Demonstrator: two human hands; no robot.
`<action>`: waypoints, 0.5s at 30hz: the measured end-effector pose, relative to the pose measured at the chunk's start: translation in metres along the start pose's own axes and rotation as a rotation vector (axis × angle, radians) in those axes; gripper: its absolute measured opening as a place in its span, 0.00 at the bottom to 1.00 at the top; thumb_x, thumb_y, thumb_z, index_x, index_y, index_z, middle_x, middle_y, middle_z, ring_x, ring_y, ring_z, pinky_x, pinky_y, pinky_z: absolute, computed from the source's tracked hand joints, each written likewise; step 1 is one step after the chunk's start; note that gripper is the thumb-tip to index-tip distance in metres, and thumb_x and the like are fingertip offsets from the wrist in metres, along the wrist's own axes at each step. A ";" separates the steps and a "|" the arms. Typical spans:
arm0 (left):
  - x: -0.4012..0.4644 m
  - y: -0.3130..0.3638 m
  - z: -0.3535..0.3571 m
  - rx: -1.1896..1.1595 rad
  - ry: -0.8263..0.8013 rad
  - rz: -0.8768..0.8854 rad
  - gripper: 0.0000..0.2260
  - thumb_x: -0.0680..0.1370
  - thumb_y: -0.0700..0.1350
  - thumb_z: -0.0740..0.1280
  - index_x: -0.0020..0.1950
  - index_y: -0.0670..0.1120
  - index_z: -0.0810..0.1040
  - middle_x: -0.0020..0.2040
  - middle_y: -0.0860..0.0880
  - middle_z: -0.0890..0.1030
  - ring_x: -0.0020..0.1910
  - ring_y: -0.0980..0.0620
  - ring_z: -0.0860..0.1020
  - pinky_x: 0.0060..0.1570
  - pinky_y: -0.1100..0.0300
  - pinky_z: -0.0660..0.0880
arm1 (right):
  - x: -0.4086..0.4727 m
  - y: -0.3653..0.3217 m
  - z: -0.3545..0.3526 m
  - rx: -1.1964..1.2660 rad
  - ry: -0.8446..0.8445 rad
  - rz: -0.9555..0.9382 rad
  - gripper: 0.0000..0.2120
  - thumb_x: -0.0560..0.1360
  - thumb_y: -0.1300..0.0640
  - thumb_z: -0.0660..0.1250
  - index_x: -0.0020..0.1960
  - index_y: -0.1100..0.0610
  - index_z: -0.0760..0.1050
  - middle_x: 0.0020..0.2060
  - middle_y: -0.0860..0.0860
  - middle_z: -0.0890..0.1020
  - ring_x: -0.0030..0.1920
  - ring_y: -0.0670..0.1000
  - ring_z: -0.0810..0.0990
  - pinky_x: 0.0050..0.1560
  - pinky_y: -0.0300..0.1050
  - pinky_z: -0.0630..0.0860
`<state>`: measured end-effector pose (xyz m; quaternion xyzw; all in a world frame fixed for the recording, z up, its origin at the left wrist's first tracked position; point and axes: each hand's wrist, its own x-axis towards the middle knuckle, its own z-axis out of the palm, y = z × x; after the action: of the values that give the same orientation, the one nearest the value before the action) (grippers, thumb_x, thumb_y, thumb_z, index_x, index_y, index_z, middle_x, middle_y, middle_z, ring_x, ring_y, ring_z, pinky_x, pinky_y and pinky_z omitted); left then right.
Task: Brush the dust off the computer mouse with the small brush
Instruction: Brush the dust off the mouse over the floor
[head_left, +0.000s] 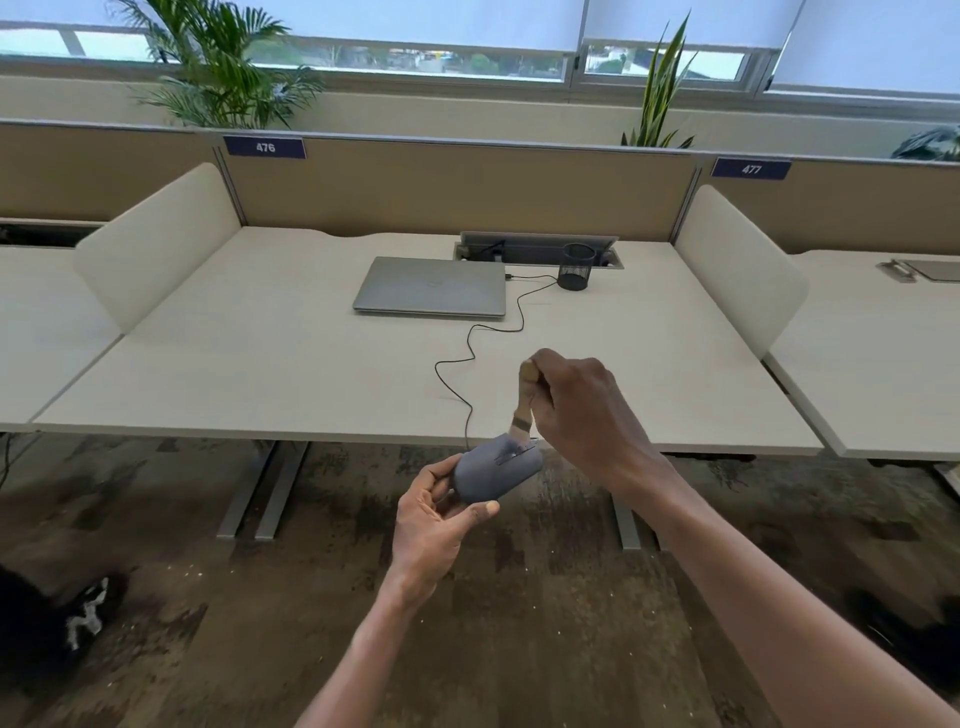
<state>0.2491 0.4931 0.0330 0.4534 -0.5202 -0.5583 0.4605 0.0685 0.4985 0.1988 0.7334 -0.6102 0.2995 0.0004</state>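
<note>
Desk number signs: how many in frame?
2. Sign 476 sits on the back partition at upper left; sign 477 on the partition at upper right. More may lie outside the frame.

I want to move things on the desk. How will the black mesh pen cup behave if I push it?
The pen cup looks like thin wire mesh and seems empty, so probably light and easy to slide. It stands upright and taller than wide, so a high push might tip it, and then it may roll.
</note>
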 end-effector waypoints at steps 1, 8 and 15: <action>0.000 0.001 0.001 0.007 -0.004 0.006 0.34 0.63 0.45 0.83 0.66 0.52 0.76 0.63 0.48 0.82 0.60 0.55 0.83 0.58 0.54 0.82 | 0.003 -0.002 0.003 -0.006 -0.015 0.006 0.09 0.80 0.64 0.62 0.41 0.58 0.69 0.29 0.50 0.72 0.26 0.49 0.66 0.30 0.42 0.63; 0.001 -0.001 0.002 0.047 0.003 0.026 0.34 0.65 0.41 0.84 0.69 0.48 0.77 0.61 0.49 0.84 0.59 0.58 0.84 0.56 0.62 0.81 | 0.008 -0.030 0.020 0.010 -0.117 -0.138 0.12 0.78 0.67 0.64 0.40 0.56 0.66 0.28 0.52 0.72 0.27 0.53 0.65 0.25 0.39 0.59; 0.003 -0.002 -0.001 0.025 -0.009 0.007 0.32 0.61 0.54 0.85 0.63 0.51 0.82 0.53 0.51 0.88 0.54 0.52 0.87 0.58 0.54 0.83 | -0.009 -0.040 0.026 0.065 -0.299 -0.299 0.12 0.71 0.72 0.66 0.49 0.58 0.76 0.37 0.52 0.81 0.33 0.54 0.78 0.30 0.51 0.77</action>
<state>0.2490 0.4898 0.0308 0.4547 -0.5308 -0.5521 0.4546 0.1155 0.5076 0.1878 0.8517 -0.4779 0.2033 -0.0692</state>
